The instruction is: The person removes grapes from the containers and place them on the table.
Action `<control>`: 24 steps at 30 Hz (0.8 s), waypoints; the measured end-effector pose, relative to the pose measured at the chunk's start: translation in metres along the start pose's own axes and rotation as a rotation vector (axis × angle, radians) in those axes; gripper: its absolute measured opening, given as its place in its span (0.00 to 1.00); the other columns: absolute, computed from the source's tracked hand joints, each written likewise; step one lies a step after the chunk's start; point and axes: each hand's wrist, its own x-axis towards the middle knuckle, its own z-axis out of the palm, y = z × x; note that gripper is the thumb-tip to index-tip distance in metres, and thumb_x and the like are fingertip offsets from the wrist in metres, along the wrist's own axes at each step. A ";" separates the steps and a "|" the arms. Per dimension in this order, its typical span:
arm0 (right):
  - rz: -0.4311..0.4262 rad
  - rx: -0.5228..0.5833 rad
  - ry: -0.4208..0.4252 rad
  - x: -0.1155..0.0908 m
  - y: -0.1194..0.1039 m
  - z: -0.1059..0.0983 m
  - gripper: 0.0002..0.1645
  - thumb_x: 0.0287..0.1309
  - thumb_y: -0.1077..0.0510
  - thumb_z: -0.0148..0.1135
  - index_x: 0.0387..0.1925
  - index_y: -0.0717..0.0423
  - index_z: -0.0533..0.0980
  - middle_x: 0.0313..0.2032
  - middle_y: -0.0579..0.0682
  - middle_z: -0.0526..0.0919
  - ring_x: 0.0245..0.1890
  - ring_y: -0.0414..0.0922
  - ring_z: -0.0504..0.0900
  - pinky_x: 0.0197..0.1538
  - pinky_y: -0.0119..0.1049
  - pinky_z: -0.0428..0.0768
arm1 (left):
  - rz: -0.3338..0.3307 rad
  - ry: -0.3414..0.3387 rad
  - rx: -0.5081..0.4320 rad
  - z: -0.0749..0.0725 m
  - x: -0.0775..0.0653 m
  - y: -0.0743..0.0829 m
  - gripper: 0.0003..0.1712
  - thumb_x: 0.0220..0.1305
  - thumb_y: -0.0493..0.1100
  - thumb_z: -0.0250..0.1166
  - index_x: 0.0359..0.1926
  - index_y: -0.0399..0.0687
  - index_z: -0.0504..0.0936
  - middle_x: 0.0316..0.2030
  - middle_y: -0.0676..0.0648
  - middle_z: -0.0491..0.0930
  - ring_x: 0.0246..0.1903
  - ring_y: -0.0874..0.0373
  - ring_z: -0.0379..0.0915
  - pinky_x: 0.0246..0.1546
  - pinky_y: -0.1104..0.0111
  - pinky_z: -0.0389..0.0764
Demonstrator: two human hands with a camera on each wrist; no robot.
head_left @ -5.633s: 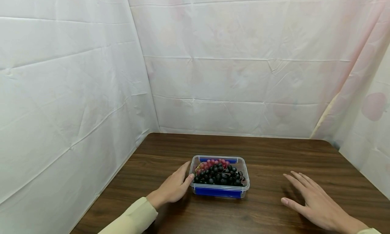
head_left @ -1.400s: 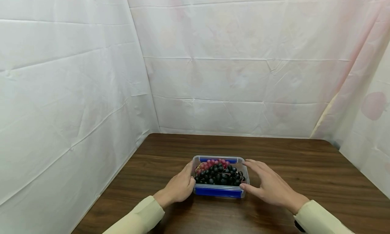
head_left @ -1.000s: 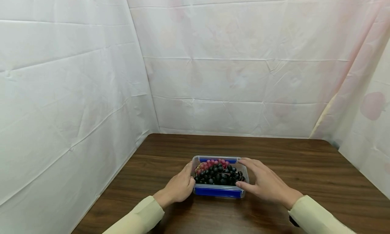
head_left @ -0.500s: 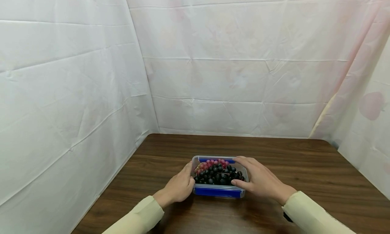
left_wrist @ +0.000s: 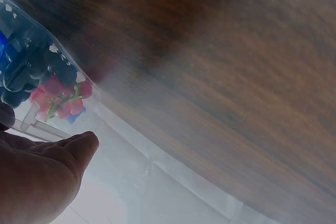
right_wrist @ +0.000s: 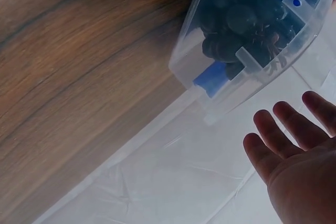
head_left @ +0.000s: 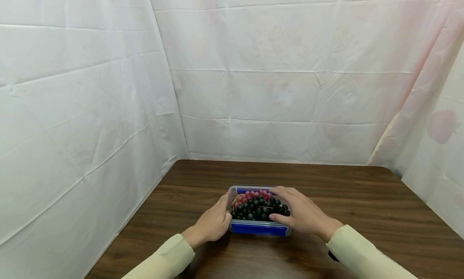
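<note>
A clear plastic food container (head_left: pixel 259 222) with blue clips stands on the table, its top uncovered. Inside lie a bunch of black grapes (head_left: pixel 253 211) and, toward the back left, a bunch of red grapes (head_left: pixel 250 195). My left hand (head_left: pixel 209 224) rests against the container's left side, fingers fairly straight along the wall; the left wrist view shows the hand (left_wrist: pixel 39 177) at the rim. Over the right part of the container reaches my right hand (head_left: pixel 302 212), thumb and fingers spread and holding nothing; it hides the right rim. In the right wrist view its fingers (right_wrist: pixel 286 145) look straight and apart.
The brown wood-grain table (head_left: pixel 348 198) extends around the container on all sides. White cloth hangs behind the table (head_left: pixel 282 97) and along its left side (head_left: pixel 90 142); another patterned cloth (head_left: pixel 442 150) hangs on the right.
My right hand has come from the right side of the table to the container and slid left over its right rim. The left hand has stayed at the left side.
</note>
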 end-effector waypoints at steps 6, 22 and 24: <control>0.011 0.021 -0.034 0.006 -0.004 0.004 0.44 0.62 0.37 0.69 0.75 0.46 0.68 0.73 0.54 0.68 0.70 0.56 0.69 0.63 0.61 0.74 | 0.008 0.007 -0.007 0.000 -0.001 0.000 0.37 0.75 0.39 0.45 0.79 0.30 0.48 0.77 0.32 0.53 0.74 0.42 0.57 0.69 0.47 0.66; 0.021 -0.006 -0.038 0.013 -0.010 0.016 0.41 0.63 0.40 0.70 0.74 0.44 0.69 0.70 0.51 0.70 0.69 0.54 0.70 0.63 0.58 0.75 | -0.003 0.004 0.002 0.002 0.001 -0.002 0.37 0.75 0.40 0.44 0.80 0.31 0.47 0.78 0.34 0.52 0.75 0.44 0.55 0.71 0.49 0.64; 0.007 -0.010 -0.033 0.014 -0.010 0.017 0.41 0.63 0.41 0.70 0.74 0.43 0.69 0.70 0.51 0.71 0.69 0.54 0.70 0.63 0.58 0.75 | -0.010 0.001 0.004 0.003 0.001 -0.003 0.37 0.76 0.41 0.44 0.80 0.32 0.47 0.78 0.35 0.52 0.76 0.45 0.54 0.72 0.49 0.63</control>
